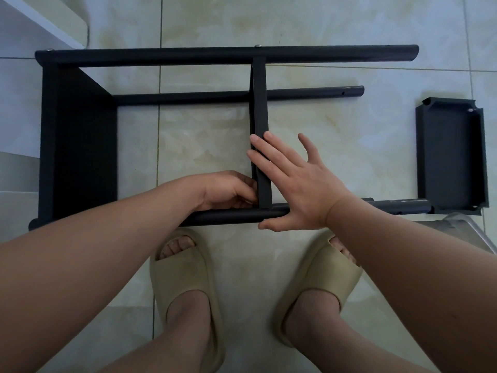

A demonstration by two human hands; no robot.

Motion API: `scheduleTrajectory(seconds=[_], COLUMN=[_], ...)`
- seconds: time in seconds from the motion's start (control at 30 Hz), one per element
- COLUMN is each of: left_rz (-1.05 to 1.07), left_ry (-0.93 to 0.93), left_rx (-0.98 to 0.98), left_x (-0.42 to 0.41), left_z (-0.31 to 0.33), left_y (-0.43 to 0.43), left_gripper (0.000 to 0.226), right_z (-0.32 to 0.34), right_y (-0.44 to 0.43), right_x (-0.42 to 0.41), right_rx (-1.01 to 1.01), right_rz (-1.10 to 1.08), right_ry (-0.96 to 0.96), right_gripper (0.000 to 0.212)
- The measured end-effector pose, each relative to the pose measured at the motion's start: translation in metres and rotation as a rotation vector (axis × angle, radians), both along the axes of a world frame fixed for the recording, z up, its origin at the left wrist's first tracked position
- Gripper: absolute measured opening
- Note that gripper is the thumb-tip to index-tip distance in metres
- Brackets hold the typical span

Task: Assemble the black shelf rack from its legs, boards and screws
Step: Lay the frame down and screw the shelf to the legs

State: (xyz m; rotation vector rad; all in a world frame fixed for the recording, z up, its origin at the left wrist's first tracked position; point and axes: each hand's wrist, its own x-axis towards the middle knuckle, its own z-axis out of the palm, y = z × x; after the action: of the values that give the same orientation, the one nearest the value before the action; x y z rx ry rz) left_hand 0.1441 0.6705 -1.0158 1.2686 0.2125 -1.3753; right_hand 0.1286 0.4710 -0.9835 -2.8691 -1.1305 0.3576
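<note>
- A black shelf rack lies on its side on a pale tiled floor, just ahead of the person's feet in beige slide sandals.
- Three round legs run left to right: the far leg, a shorter-looking middle leg and the near leg.
- A silver screw head shows on the far leg above the middle board, which stands edge-on between far and near legs.
- The right hand lies flat, fingers spread, pressing on the middle board and near leg.
- The left hand is curled at the corner where that board meets the near leg; what its fingertips hold cannot be made out.
- A loose board lies at the right, by the near leg's end.
</note>
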Motion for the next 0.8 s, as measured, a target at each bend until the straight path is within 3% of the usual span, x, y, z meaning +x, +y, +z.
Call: scheduleTrajectory(seconds=[0.33,0.6,0.8], left_rz=[-0.019,0.007,-0.070], left_ry=[-0.057,0.018,-0.053], left_rx=[0.068,0.012,0.078], left_x=[-0.0004,0.0002,-0.0002], left_z=[0.0046,0.0004,-0.0011], left_y=[-0.0013,-0.0005,0.0001], left_gripper=[0.017,0.013,0.013], right_z=[0.0002,-0.0002,0.0002], right_y=[0.0006,0.0002,0.0007], right_x=[-0.0005,-0.0003,-0.0006], right_rx=[-0.011,-0.013,-0.015], right_rz=[0.001,0.003,0.000], right_ry=[0.010,0.010,0.016], right_gripper=[0.118,0.118,0.118])
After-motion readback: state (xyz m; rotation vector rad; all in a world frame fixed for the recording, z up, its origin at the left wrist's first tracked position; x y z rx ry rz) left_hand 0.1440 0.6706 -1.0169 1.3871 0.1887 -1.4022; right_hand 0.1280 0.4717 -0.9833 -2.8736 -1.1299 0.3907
